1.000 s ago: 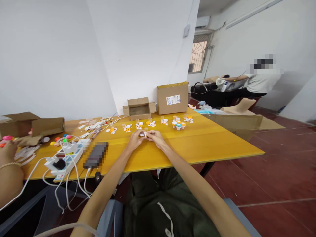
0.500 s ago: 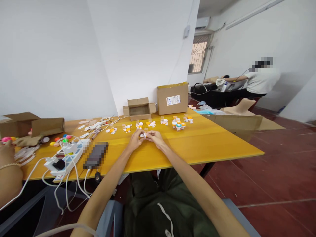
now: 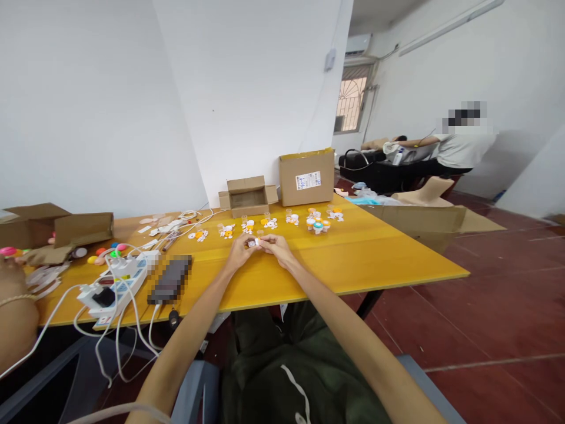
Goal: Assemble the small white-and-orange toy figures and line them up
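My left hand [image 3: 241,251] and my right hand [image 3: 276,248] meet over the table, fingers pinched together. Between their fingertips is a small white plastic piece [image 3: 258,242] with dark marks; its exact kind is too small to make out. Just beyond the hands, small piles of loose white and orange parts [image 3: 248,226] lie in a row, with little clear cups [image 3: 244,219] beside some of them. To the right of my hands stands a cluster of small round pieces with orange, white and teal tops [image 3: 318,225].
An open small carton [image 3: 249,202] and a larger box [image 3: 306,178] stand at the back. On the left are a phone [image 3: 170,280], a power strip [image 3: 126,285] with cables and another person's hand [image 3: 13,274]. A person [image 3: 463,147] sits farther off at the right.
Both hands stay together at nearly the same spot, and the white piece between the fingertips appears slightly turned. The whole view has shifted a little.
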A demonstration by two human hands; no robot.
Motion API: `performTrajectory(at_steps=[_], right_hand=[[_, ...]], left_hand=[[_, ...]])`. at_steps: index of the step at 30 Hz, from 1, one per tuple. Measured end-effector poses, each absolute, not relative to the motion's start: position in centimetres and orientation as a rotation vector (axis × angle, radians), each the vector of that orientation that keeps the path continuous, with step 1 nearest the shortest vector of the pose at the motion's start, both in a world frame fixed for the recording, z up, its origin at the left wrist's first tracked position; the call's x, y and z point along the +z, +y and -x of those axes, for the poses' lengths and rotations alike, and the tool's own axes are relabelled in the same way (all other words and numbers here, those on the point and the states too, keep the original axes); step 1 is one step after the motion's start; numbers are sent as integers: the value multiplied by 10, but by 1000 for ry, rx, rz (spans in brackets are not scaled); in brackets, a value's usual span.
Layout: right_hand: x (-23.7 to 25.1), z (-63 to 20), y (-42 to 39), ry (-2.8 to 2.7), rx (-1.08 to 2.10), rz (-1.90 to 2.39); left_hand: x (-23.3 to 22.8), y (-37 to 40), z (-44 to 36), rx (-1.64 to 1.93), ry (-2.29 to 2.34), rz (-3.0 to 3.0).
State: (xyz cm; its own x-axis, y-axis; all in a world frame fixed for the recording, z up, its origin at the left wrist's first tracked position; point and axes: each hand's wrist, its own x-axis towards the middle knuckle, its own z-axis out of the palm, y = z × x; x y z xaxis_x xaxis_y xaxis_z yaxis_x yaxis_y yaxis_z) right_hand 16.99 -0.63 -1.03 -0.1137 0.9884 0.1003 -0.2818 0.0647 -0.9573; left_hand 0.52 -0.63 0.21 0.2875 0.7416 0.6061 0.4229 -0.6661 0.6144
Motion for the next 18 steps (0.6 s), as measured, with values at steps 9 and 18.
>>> performTrajectory(at_steps=[9,18], right_hand=[[-10,-169,-5,-1110,1381,872],[-12,-170,-4,-1097,1382,846]], left_hand=[[5,-9,-5,1326,1040,-2238],[6,-9,-8,1315,1087,-2295]])
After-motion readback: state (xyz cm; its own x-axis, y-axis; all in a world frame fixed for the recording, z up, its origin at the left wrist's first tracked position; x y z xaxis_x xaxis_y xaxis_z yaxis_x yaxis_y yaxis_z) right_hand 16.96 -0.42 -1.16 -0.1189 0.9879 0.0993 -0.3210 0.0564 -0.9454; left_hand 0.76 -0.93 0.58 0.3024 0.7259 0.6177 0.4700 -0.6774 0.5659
